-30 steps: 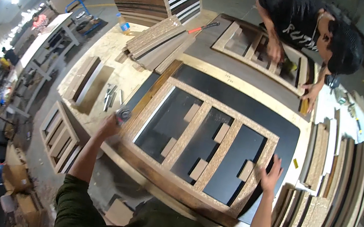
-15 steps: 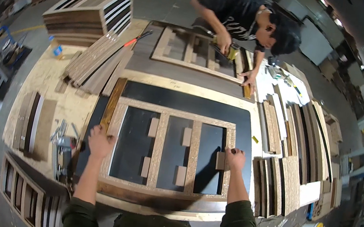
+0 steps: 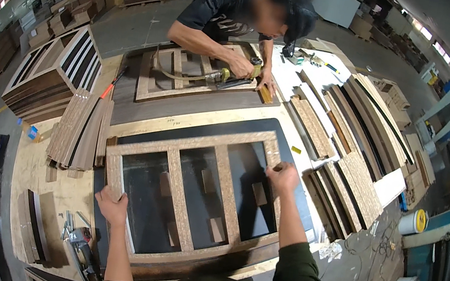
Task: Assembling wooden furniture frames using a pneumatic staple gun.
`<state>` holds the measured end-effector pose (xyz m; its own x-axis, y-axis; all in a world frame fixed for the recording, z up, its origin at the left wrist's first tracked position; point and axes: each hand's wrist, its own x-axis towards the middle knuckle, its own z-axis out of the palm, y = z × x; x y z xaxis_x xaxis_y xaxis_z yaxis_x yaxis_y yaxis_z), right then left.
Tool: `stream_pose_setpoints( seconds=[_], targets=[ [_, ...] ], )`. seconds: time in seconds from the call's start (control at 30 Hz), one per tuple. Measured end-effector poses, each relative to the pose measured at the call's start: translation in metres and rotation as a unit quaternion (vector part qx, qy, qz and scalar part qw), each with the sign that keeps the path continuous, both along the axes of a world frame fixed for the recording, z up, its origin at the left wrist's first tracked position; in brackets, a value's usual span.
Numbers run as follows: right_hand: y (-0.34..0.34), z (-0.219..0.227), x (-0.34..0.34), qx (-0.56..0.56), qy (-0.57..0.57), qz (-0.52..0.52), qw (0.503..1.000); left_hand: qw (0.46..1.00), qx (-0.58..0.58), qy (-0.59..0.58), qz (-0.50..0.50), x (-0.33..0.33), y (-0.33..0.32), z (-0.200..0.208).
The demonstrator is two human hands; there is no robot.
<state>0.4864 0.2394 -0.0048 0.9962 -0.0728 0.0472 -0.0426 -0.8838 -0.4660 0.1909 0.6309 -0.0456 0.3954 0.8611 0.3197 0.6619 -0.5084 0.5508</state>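
Both my hands grip a brown wooden frame (image 3: 226, 191) with two inner bars. It is raised and slightly tilted over a black board (image 3: 137, 185). My left hand (image 3: 112, 205) is closed on its left side bar, and my right hand (image 3: 282, 180) is closed on its right side bar, near the far corner. Through the openings, several small wood blocks show, among them one by the middle (image 3: 208, 180) and one near my right hand (image 3: 259, 194).
Across the bench, a person holds a yellow-green power tool (image 3: 225, 75) over another wooden frame (image 3: 147, 89). Stacked strips (image 3: 81, 128) lie at the left, and more strips (image 3: 357, 186) at the right. A tool with a grey-red body (image 3: 81, 235) lies left of my left forearm.
My hands have lifted the wooden frame off the board and tilted it, right side higher. The small blocks stay below. My view has turned to the right. The person opposite has bent over the tool.
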Motion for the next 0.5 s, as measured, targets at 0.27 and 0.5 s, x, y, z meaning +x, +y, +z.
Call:
stream_pose_setpoints(
  seconds=[0.27, 0.5],
  targets=[
    [-0.014, 0.136, 0.0, 0.219, -0.291, -0.015, 0.931, 0.951, 0.036, -0.3, -0.06, 0.034, 0.008, 0.123],
    [-0.033, 0.072, 0.008, 0.307, -0.281, -0.022, 0.909, 0.899, -0.093, -0.41, -0.122, 0.057, 0.018, 0.104]
  ],
)
